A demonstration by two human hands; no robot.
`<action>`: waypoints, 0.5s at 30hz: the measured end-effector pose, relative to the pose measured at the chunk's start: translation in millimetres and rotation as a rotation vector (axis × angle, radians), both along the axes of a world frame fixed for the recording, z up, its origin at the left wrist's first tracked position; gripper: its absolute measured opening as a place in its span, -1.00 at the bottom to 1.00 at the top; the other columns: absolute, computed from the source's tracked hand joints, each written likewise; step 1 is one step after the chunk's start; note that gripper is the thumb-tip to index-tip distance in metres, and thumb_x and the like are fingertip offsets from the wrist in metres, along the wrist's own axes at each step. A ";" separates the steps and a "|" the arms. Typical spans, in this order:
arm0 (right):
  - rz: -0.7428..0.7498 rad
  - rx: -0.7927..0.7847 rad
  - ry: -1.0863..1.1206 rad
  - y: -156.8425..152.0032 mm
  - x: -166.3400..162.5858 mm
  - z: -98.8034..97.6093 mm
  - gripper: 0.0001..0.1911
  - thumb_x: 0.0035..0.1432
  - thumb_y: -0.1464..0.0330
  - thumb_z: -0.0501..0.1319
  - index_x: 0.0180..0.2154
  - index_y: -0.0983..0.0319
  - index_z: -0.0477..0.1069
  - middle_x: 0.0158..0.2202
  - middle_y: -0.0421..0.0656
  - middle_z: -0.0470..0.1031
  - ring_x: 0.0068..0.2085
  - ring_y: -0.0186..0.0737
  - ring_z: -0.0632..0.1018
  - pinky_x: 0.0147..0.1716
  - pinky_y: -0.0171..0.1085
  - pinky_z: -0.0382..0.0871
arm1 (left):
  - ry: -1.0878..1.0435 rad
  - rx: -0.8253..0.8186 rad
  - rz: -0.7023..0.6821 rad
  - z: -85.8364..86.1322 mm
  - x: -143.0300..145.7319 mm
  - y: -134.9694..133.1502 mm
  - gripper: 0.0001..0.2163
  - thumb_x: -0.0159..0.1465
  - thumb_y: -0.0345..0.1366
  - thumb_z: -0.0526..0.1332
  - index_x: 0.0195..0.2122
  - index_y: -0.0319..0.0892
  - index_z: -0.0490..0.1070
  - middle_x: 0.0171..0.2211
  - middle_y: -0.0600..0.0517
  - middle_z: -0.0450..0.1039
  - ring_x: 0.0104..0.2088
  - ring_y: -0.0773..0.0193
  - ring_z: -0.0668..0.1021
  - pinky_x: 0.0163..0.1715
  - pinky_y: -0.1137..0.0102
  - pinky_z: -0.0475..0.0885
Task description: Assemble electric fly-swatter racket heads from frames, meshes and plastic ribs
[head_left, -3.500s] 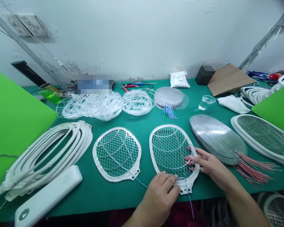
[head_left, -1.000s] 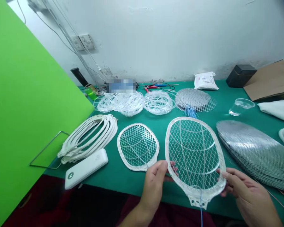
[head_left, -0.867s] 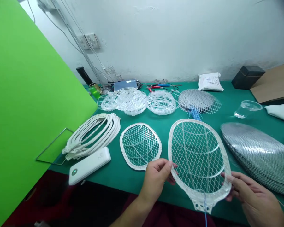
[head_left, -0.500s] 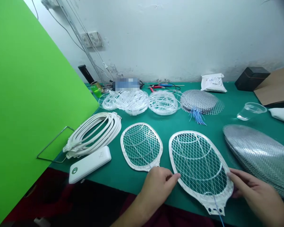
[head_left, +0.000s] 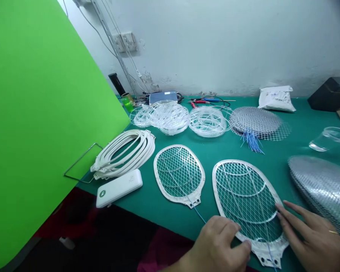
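Note:
In the head view, a white mosquito-swatter frame (head_left: 245, 162) with diamond mesh lies in front of me on the green table. My left hand (head_left: 219, 241) has its fingers curled, thumb and forefinger at the lower left rim. Along the right rim and the mesh edge rest the stretched fingers of my right hand (head_left: 308, 230). A blue wire (head_left: 271, 257) runs down over the frame's handle end. Left of it lies a second meshed swatter frame (head_left: 158, 179), smaller in view, with its own blue wire (head_left: 198, 214) trailing toward my left hand.
Bare white frames (head_left: 124, 151) are stacked at left beside a white power bank (head_left: 119, 188). Behind lie clear plastic rings (head_left: 170, 117), a round mesh pile (head_left: 255, 119) and blue wires (head_left: 251, 141). At right are a mesh stack (head_left: 323, 181) and a clear cup (head_left: 330, 139).
The view has swung left, so the scene shifts right. My left hand has moved off the smaller frame's handle end, now uncovered, to the nearer frame's lower rim. My right fingers reach further over the rim.

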State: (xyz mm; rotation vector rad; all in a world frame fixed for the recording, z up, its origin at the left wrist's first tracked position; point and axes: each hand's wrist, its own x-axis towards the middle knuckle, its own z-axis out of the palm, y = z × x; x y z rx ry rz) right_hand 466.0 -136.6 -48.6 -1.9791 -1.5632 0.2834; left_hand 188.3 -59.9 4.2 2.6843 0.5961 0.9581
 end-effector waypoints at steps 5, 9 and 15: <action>0.091 0.159 -0.310 4.3 2.1 -5.9 -0.71 0.20 0.28 0.15 -0.11 0.18 0.55 0.02 -0.03 0.55 0.03 0.10 0.51 0.07 0.04 0.30 | -0.078 0.147 0.026 -15.9 2.0 0.6 -0.92 0.30 -0.34 0.24 -0.22 -0.18 0.50 -0.26 -0.07 0.52 -0.24 0.20 0.55 -0.29 0.34 0.53; 0.127 0.199 -0.387 4.1 1.0 -11.2 -0.68 0.21 0.29 0.13 -0.05 0.19 0.52 0.05 0.00 0.52 0.03 0.10 0.51 0.05 0.04 0.33 | -0.077 0.183 0.047 -28.6 1.7 0.4 -0.91 0.30 -0.28 0.27 -0.20 -0.15 0.49 -0.19 -0.05 0.50 -0.17 0.22 0.54 -0.21 0.34 0.53; 0.036 0.096 -0.402 14.4 -6.6 5.7 -0.63 0.26 0.20 0.08 -0.03 0.18 0.51 0.12 0.02 0.44 0.12 0.22 0.43 0.04 0.17 0.32 | -0.059 0.154 0.072 -24.9 4.2 -1.7 -0.95 0.30 -0.35 0.23 -0.25 -0.14 0.49 -0.14 -0.04 0.50 -0.12 0.21 0.54 -0.14 0.32 0.51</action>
